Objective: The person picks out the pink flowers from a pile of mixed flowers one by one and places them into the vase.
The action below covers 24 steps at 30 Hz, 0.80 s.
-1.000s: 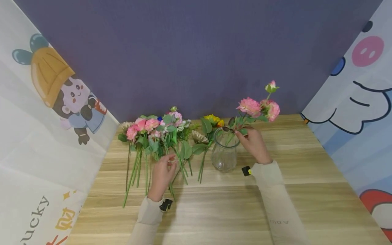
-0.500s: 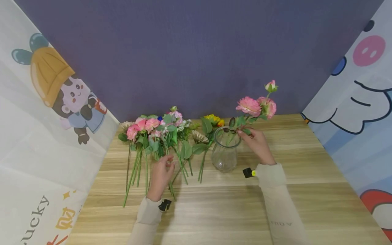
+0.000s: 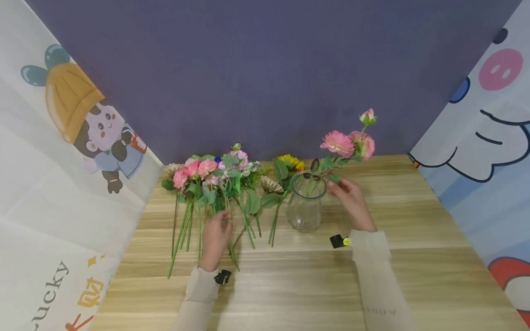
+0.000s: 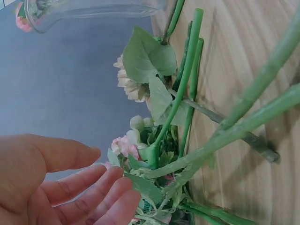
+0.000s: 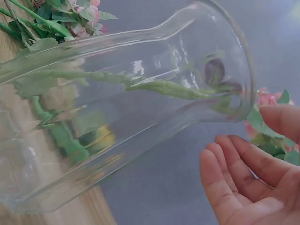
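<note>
A clear glass vase (image 3: 304, 215) stands right of the middle of the table. In it leans a stem of pink artificial flowers (image 3: 337, 143), its blooms and bud tilted right above the rim; the right wrist view shows the green stem (image 5: 159, 87) through the glass. My right hand (image 3: 351, 202) is beside the rim below the leaves, thumb and fingers apart with nothing between them. My left hand (image 3: 215, 240) hovers at the stems of the flower pile (image 3: 207, 179), its fingers loosely bent and holding nothing in the left wrist view.
Between pile and vase lie a beige flower (image 3: 271, 185) and a yellow flower (image 3: 290, 161) with green leaves. Stems from the pile point toward the front of the wooden table (image 3: 290, 285). A dark panel (image 3: 265, 82) rises behind, with printed sheets at both sides.
My right hand has let go of the pink flower stem and drawn back slightly right and down. The flowers stay leaning in the vase. My left hand has shifted slightly left.
</note>
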Each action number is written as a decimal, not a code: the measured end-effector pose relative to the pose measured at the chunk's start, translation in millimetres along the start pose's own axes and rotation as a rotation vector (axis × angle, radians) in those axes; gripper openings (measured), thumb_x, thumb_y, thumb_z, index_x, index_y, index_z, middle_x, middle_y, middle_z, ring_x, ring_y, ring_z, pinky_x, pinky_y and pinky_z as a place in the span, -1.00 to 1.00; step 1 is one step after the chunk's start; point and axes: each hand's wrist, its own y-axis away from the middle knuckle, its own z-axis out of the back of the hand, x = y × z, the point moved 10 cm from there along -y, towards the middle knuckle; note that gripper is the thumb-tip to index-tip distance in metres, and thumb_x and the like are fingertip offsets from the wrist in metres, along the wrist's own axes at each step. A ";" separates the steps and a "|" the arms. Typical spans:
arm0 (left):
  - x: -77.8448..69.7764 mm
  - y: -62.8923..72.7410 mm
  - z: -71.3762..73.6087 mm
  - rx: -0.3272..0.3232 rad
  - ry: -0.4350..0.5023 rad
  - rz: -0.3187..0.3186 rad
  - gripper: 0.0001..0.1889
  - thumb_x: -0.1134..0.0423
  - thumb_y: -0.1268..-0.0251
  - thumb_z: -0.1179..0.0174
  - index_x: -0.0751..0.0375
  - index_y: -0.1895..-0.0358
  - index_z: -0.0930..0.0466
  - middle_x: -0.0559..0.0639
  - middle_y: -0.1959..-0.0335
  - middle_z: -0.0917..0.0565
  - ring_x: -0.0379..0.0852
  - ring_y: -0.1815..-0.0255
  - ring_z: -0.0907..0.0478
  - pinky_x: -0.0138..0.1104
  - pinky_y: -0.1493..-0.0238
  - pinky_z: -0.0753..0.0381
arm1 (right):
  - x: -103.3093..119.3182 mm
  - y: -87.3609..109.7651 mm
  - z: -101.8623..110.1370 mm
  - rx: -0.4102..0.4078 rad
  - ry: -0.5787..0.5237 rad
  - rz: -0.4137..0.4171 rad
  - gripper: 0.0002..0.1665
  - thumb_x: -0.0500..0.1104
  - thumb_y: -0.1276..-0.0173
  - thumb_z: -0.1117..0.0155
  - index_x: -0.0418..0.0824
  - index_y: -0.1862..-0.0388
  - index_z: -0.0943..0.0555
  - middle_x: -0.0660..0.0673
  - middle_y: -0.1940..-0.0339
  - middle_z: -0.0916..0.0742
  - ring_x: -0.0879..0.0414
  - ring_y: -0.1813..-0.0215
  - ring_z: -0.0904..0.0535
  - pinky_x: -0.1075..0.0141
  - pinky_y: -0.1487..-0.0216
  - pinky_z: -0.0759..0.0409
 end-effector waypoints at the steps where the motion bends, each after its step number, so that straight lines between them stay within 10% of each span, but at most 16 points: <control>1: 0.8 0.2 0.2 -0.004 -0.007 0.002 -0.70 0.34 -0.22 -0.22 0.37 -0.01 -0.56 0.21 0.23 -0.68 0.02 0.40 -0.66 -0.18 0.46 -0.61 | -1.5 1.6 0.7 -0.003 -0.011 -0.003 -0.47 -0.09 -0.42 -0.13 -0.53 -0.12 -0.42 0.05 0.16 -0.62 0.26 0.11 -0.56 0.40 0.02 -0.56; 24: 19.5 16.2 -2.0 -0.041 -0.074 0.070 -0.82 0.39 -0.14 -0.25 0.43 0.22 -0.62 0.14 0.45 -0.67 -0.04 0.55 -0.61 -0.25 0.54 -0.55 | -47.0 38.6 15.1 -0.131 -0.270 -0.056 -0.64 -0.16 -0.44 -0.08 -0.42 -0.05 -0.46 0.05 0.23 -0.69 0.25 0.18 -0.61 0.41 0.03 -0.57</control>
